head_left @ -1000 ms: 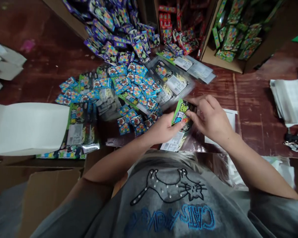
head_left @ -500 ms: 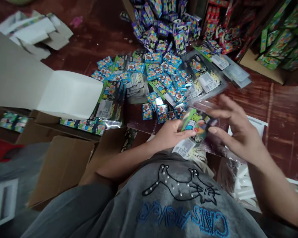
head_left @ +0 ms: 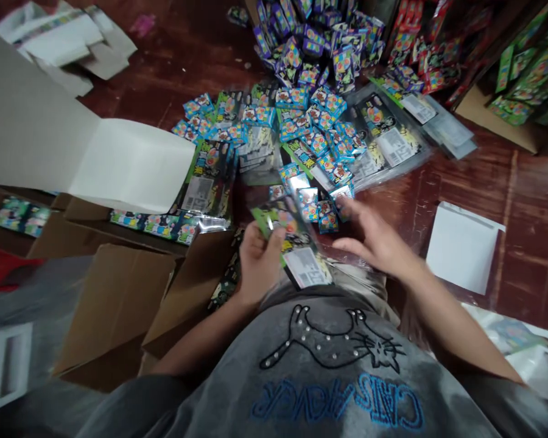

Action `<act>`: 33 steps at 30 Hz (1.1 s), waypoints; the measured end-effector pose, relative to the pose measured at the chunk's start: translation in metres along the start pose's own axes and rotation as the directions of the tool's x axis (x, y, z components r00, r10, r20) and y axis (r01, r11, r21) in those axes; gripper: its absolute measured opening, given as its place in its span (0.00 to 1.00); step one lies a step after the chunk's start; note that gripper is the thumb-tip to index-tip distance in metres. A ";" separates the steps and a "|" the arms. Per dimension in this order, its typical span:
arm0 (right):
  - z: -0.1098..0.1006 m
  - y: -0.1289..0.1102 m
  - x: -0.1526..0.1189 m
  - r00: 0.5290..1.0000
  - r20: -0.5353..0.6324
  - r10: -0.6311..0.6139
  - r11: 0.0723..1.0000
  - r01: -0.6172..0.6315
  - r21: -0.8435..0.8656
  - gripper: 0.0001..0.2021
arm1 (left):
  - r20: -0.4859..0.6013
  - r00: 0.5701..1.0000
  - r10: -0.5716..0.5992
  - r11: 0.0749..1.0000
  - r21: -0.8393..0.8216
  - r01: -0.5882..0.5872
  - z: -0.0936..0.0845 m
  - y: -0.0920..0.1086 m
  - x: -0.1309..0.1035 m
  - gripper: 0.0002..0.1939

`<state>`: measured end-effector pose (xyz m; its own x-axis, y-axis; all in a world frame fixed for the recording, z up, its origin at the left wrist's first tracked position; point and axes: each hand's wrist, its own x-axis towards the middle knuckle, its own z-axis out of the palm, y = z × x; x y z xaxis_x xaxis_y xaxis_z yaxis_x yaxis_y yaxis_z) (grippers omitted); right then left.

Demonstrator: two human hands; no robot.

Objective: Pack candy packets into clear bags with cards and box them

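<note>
My left hand (head_left: 261,258) is closed on a flat plastic pouch (head_left: 304,264), printed black and green with a white label, thumb across its front. It tilts above my lap. My right hand (head_left: 381,240) is open, thumb and fingers apart, its fingertips at the near edge of the pile of small blue candy boxes (head_left: 327,217). Whether they touch a box I cannot tell. More blue boxes (head_left: 317,140) lie over similar printed pouches (head_left: 203,182) on the dark red floor.
Purple packets (head_left: 315,42) are heaped at the back, with red packets (head_left: 432,58) and a carton of green packets (head_left: 520,85) to the right. Open cardboard cartons (head_left: 114,298) with a raised white flap (head_left: 132,170) stand at left. A white card box (head_left: 463,246) lies at right.
My left hand has carried the pouch to the left. My right hand has come away from the pouch and moved left toward the blue boxes. The white box at right now shows fully.
</note>
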<state>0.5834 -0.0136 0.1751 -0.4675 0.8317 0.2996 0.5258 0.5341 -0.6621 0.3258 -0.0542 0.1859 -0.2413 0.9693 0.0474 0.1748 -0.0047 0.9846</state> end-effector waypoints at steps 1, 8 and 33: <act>-0.011 0.012 0.009 0.998 0.032 -0.048 0.995 0.050 -0.089 0.45 | -0.023 1.000 0.012 1.000 -0.019 -0.012 -0.003 0.000 0.003 0.14; -0.043 0.060 0.043 0.959 0.233 -0.164 0.929 0.229 -0.291 0.42 | 0.237 0.948 -0.213 0.911 -0.304 0.280 0.057 0.005 -0.002 0.24; -0.193 0.206 0.063 0.961 -0.189 0.201 0.810 -0.271 -0.520 0.29 | 0.989 0.128 -0.070 -0.275 0.104 -0.956 0.220 0.112 0.402 0.20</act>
<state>0.7996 0.1783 0.1899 -0.2093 0.9353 0.2852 0.9223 0.2857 -0.2601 0.4581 0.3894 0.2786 0.9012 0.3678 -0.2291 0.2821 -0.8993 -0.3341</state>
